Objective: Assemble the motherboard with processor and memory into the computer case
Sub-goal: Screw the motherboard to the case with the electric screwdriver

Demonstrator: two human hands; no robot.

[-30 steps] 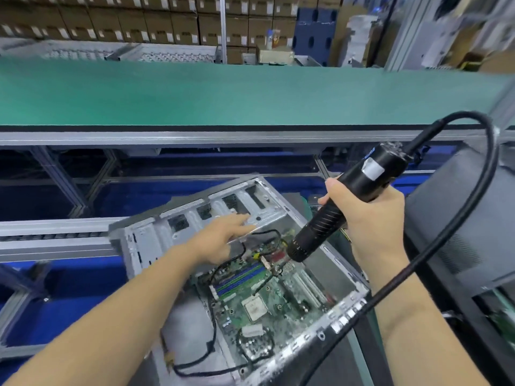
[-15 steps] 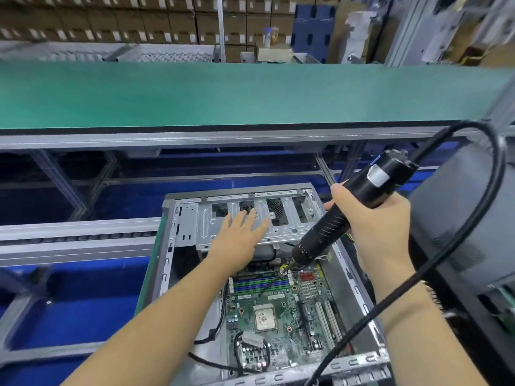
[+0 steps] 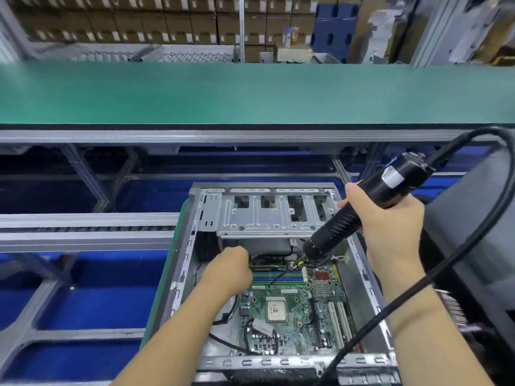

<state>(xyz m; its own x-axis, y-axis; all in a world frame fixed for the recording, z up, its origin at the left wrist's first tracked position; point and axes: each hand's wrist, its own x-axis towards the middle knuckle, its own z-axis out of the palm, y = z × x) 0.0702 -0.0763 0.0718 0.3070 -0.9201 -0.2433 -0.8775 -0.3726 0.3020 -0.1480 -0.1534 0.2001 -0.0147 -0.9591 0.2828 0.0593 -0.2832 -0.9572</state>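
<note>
An open grey computer case [image 3: 181,277] lies flat in front of me, its drive cage [image 3: 267,215] at the far end. Inside sits the green motherboard [image 3: 295,338] with the processor [image 3: 276,309] in its socket and blue and green memory slots [image 3: 281,277] above it. My right hand [image 3: 390,227] grips a black electric screwdriver [image 3: 359,207]; its tip rests at the board's far edge near the slots. My left hand [image 3: 228,268] reaches under the drive cage at the board's far left corner, fingers hidden.
A thick black cable [image 3: 457,260] loops from the screwdriver across my right arm. A green conveyor belt [image 3: 250,93] runs across beyond the case, over grey aluminium framing [image 3: 83,227]. A dark bulky object [image 3: 473,232] stands to the right. Stacked cartons [image 3: 125,20] fill the background.
The case has swung from a skewed angle to square in front of me. My left hand dropped from the drive cage top to under it, at the board's corner. The screwdriver tip lowered toward the board.
</note>
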